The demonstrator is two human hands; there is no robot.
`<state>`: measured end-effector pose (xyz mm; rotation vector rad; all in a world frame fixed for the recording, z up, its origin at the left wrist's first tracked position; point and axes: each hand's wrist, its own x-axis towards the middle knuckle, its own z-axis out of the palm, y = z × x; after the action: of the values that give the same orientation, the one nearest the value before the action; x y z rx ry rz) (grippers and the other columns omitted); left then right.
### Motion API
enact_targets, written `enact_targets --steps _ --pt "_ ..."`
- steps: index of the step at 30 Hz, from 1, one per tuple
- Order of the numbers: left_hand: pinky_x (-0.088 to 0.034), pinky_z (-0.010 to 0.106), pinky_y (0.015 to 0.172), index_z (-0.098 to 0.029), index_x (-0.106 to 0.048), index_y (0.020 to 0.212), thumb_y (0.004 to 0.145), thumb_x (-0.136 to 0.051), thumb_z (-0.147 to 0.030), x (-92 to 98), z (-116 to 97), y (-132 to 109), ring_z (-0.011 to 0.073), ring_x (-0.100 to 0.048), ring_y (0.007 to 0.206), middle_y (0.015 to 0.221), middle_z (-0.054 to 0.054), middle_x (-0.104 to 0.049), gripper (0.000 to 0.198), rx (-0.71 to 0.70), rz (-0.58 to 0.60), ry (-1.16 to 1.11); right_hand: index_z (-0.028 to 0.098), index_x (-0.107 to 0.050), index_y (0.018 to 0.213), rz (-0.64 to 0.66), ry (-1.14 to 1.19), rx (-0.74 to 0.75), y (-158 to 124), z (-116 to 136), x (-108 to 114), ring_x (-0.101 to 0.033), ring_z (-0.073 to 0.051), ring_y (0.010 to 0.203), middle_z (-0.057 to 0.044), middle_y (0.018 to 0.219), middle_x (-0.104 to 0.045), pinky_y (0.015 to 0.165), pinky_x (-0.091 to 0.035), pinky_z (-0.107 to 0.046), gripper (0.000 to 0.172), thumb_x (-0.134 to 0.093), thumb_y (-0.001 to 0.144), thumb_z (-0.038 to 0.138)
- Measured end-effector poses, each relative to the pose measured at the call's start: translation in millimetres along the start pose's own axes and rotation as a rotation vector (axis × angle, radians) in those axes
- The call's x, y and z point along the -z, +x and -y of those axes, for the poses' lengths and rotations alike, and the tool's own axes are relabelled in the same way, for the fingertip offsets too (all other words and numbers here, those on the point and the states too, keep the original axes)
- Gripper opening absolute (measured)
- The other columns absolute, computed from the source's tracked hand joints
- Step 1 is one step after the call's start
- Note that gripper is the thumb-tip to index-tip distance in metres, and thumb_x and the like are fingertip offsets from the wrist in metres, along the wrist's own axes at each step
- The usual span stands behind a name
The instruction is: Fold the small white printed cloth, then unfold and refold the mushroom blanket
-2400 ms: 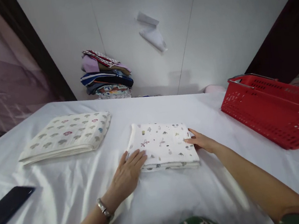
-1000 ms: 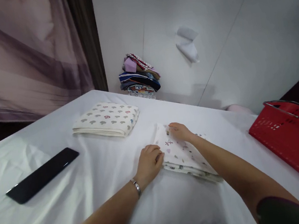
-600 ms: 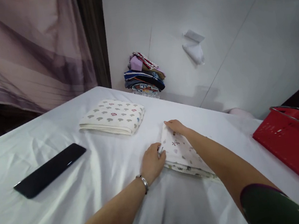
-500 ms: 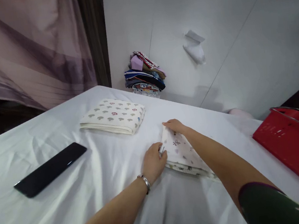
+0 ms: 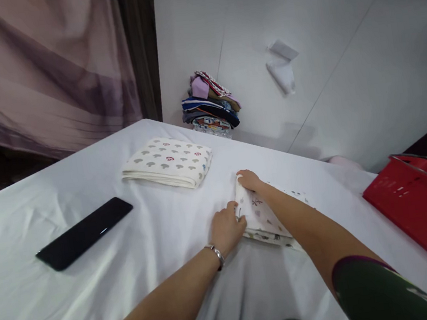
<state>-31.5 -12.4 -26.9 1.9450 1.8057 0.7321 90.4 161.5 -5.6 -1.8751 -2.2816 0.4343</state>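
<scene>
Since the earliest frame, right hand point(image 5: 250, 180) has moved from the right edge of the white botanical-print cloth point(image 5: 259, 213) to its far-left corner; left hand point(image 5: 226, 227) stays by the left edge.
Landmark: mushroom-print folded cloth point(image 5: 168, 160). Botanical-print cloth lies right of it and nearer the person, flat on the white sheet point(image 5: 175, 228), layers showing along the near edge. Left thumb and fingers sit a narrow gap apart at the edge; right fingers bend over the corner; cannot tell if either pinches. Cloth probably light, soft, floppy, not fragile; loose layers may slide. Best hold likely both left corners, all layers together. Black smartphone point(image 5: 85, 233) left of landmark, nearer the person.
</scene>
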Motion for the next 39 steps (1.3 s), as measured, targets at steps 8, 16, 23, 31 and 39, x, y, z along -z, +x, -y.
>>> enact_targets --steps 8,16,23,31,39 --pt "-0.038 0.033 0.075 -0.017 -0.045 0.116 0.084 -0.041 -0.036 4.4 0 -3 0.0225 -0.061 0.084 0.088 0.007 -0.066 0.037 -0.026 -0.009 -0.001 0.017 -0.048 0.124 -0.113 -0.02 0.024 -39 -10 7 -0.044 -0.021 0.12 -0.01 0.132 -0.049 0.1 -0.03 -0.035 0.047 -0.026 0.091 0.041" --pt "-0.039 0.031 0.071 -0.019 -0.048 0.113 0.087 -0.036 -0.03 3.6 0 0 0.0206 -0.062 0.078 0.085 0.006 -0.067 0.031 -0.02 -0.005 0.058 0.012 -0.027 0.138 -0.034 -0.19 0.082 -46 -6 -14 -0.015 -0.024 0.136 -0.011 0.148 -0.023 0.107 -0.009 -0.049 0.056 -0.025 0.091 0.041" --pt "-0.04 0.03 0.072 -0.02 -0.049 0.111 0.084 -0.041 -0.032 3.4 2 2 0.0201 -0.062 0.081 0.086 0.004 -0.067 0.03 -0.007 0.006 0.059 0.015 -0.025 0.14 -0.016 -0.103 0.12 -69 -10 -5 -0.012 -0.023 0.137 -0.011 0.149 -0.018 0.107 -0.01 -0.048 0.057 -0.022 0.092 0.044" --pt "-0.04 0.028 0.068 -0.022 -0.051 0.109 0.082 -0.044 -0.035 5.8 2 3 0.019 -0.062 0.079 0.086 0.002 -0.067 0.031 0.031 0.023 -0.002 0.017 -0.031 0.139 0.072 0.053 0.181 -111 -6 -8 -0.013 -0.02 0.137 -0.008 0.149 -0.019 0.11 -0.01 -0.042 0.056 -0.033 0.09 0.044" --pt "-0.04 0.026 0.06 -0.023 -0.056 0.104 0.084 -0.042 -0.043 9.1 10 6 0.0153 -0.058 0.069 0.073 -0.001 -0.063 0.032 0.043 -0.009 -0.238 0.024 -0.057 0.12 -0.093 0.346 0.196 -171 -30 10 -0.044 -0.022 0.122 -0.005 0.132 -0.05 0.095 -0.042 -0.035 0.04 -0.046 0.084 0.039"
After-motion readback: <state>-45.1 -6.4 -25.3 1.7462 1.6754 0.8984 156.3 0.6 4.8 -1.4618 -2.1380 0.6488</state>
